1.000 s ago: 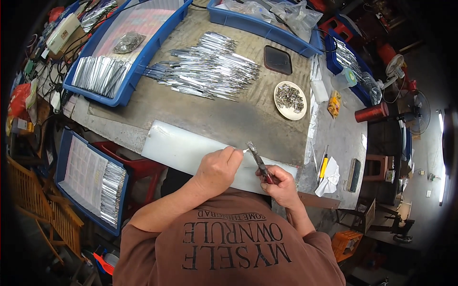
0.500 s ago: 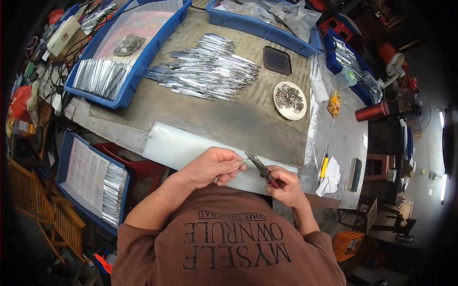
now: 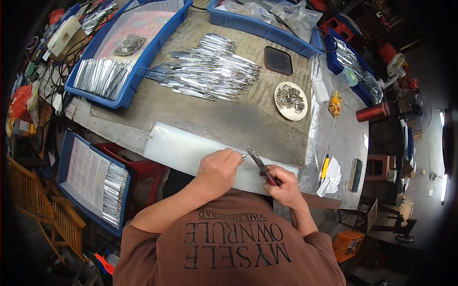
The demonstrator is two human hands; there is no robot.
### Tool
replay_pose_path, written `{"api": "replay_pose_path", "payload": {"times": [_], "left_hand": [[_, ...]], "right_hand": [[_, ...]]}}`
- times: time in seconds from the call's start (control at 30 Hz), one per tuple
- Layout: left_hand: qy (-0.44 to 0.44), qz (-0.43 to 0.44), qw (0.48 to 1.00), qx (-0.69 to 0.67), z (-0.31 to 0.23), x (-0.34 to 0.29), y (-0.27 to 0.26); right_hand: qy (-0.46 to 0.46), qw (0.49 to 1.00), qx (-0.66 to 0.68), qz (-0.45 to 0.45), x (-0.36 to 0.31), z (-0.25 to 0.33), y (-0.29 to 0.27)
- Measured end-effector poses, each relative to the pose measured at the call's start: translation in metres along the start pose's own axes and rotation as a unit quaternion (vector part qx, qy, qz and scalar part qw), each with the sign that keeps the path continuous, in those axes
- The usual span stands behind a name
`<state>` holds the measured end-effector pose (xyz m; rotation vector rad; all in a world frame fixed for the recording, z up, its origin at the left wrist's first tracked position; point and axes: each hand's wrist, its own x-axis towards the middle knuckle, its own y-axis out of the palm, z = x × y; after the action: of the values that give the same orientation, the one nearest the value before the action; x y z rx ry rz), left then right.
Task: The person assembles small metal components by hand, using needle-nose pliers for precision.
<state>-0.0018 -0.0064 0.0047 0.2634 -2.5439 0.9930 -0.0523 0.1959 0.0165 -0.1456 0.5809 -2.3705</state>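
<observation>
My right hand [image 3: 282,182] is wrapped round the red handles of a pair of pliers [image 3: 260,166], whose dark metal jaws point up and away from me. Just left of the jaws, my left hand [image 3: 218,172] is closed with its back turned up. A short, shiny end of a thin metal piece [image 3: 244,156] sticks out from its fingers towards the pliers; the rest is hidden in the hand. Both hands are over a white board [image 3: 176,147] at the table's near edge. Beyond them, a cream plate [image 3: 282,112] holds many small metal parts.
A large heap of slim silver metal pieces [image 3: 205,71] lies mid-table. Blue trays [image 3: 125,97] stand at the left and back. A black shallow tray [image 3: 278,60] sits behind the plate. To the right are a yellow-handled tool [image 3: 325,167] and crumpled white paper [image 3: 331,178].
My left hand has rolled over, so its back now faces up instead of its thumb side. The pliers stay almost in place in my right hand.
</observation>
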Motion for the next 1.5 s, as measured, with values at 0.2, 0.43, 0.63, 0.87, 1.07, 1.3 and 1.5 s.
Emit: {"api": "replay_pose_path", "payload": {"times": [0.2, 0.43, 0.63, 0.87, 1.07, 1.3, 1.5], "left_hand": [[-0.076, 0.017, 0.989, -0.126, 0.005, 0.003, 0.003], [-0.101, 0.012, 0.985, -0.136, -0.002, 0.002, -0.001], [-0.159, 0.025, 0.971, -0.177, -0.005, 0.005, -0.006], [-0.166, 0.034, 0.97, -0.174, -0.002, 0.004, -0.005], [-0.182, 0.035, 0.964, -0.19, -0.001, 0.004, -0.005], [-0.199, 0.042, 0.959, -0.197, -0.002, 0.005, -0.006], [-0.103, 0.007, 0.988, -0.114, 0.006, 0.003, 0.001]], "right_hand": [[0.04, 0.998, 0.043, 0.015, -0.001, -0.008, 0.0], [0.054, 0.971, 0.231, 0.027, 0.001, -0.004, 0.002], [0.117, 0.954, 0.273, 0.045, -0.002, -0.007, -0.001], [0.094, 0.967, 0.237, 0.024, -0.002, -0.007, 0.003], [0.083, 0.973, 0.21, 0.042, -0.003, -0.008, 0.001], [0.082, 0.98, 0.181, 0.032, -0.004, -0.012, 0.003], [0.113, 0.988, 0.1, 0.031, -0.001, -0.003, 0.003]]}}
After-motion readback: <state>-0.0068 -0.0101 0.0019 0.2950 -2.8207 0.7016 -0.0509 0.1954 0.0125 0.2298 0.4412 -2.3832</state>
